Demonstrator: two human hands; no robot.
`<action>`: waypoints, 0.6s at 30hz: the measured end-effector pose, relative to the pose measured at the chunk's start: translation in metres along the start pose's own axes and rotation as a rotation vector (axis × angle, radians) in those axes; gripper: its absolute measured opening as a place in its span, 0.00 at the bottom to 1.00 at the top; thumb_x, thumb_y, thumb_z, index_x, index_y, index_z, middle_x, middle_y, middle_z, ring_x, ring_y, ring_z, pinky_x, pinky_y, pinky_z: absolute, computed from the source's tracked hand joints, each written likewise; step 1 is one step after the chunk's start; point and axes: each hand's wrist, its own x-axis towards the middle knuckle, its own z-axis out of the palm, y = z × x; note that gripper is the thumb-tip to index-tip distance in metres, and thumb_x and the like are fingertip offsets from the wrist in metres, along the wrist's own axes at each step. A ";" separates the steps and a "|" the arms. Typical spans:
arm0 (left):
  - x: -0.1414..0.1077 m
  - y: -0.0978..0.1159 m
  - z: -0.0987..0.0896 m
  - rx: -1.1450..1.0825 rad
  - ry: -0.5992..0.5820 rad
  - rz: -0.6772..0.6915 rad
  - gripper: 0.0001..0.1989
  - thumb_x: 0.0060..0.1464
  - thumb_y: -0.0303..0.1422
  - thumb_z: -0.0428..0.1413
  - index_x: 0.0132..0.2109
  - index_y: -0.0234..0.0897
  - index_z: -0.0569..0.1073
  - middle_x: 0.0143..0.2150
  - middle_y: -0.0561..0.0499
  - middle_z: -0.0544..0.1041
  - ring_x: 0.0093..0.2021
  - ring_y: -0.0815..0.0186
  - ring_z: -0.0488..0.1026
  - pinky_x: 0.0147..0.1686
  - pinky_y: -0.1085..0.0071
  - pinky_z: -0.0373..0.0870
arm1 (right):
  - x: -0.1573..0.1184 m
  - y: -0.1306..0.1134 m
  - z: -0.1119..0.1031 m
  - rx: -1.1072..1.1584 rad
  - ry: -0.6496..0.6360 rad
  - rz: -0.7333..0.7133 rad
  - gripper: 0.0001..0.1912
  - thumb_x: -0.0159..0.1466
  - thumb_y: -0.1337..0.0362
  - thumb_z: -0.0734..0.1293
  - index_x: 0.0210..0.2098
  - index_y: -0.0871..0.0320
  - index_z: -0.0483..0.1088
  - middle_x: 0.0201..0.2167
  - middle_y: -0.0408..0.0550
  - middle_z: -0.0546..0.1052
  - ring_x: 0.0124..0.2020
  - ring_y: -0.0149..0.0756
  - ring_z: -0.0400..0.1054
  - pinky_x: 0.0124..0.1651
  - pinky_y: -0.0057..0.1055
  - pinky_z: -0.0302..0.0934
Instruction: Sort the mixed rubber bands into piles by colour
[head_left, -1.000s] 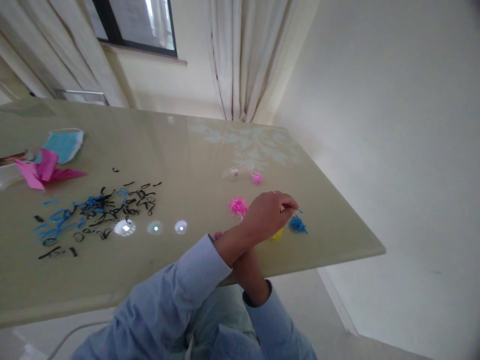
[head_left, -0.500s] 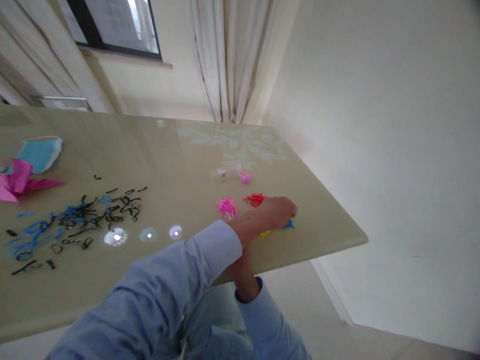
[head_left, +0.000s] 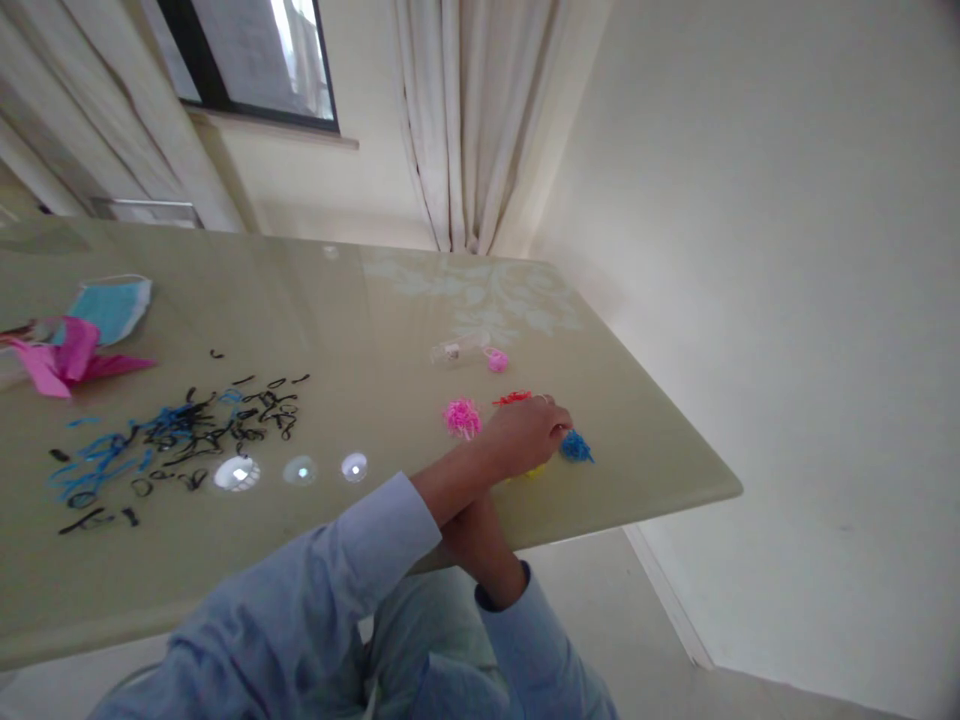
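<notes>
Both our arms [head_left: 360, 565] cross, left over right: our left hand [head_left: 529, 437], fingers curled, reaches just beside the blue pile [head_left: 577, 447] on the table [head_left: 645, 500]; our right hand [head_left: 475, 530] is mostly hidden; we cannot tell whether either grips anything.

The blue pile [head_left: 576, 447] and pink pile [head_left: 461, 418] contrast with beige tabletop [head_left: 645, 430].
</notes>
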 end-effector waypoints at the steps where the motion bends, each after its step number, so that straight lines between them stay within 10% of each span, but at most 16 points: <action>1: -0.011 -0.001 -0.006 -0.038 0.051 -0.016 0.12 0.60 0.29 0.50 0.40 0.36 0.79 0.41 0.44 0.79 0.42 0.60 0.74 0.43 0.66 0.68 | 0.000 -0.005 -0.001 0.012 -0.003 -0.011 0.15 0.61 0.66 0.64 0.47 0.57 0.75 0.44 0.56 0.80 0.47 0.49 0.73 0.49 0.40 0.65; 8: -0.113 -0.031 -0.041 -0.209 0.370 -0.217 0.12 0.63 0.36 0.50 0.42 0.39 0.78 0.40 0.47 0.80 0.40 0.62 0.74 0.43 0.67 0.66 | 0.007 -0.027 -0.014 0.176 -0.028 -0.062 0.13 0.63 0.65 0.63 0.22 0.59 0.71 0.24 0.47 0.77 0.28 0.34 0.69 0.33 0.28 0.59; 18: -0.259 -0.062 -0.062 -0.304 0.617 -0.568 0.11 0.59 0.37 0.55 0.39 0.40 0.81 0.36 0.47 0.81 0.36 0.62 0.75 0.37 0.69 0.68 | 0.029 -0.032 -0.018 0.187 -0.015 0.092 0.25 0.67 0.49 0.61 0.18 0.58 0.67 0.16 0.40 0.63 0.20 0.31 0.58 0.25 0.28 0.52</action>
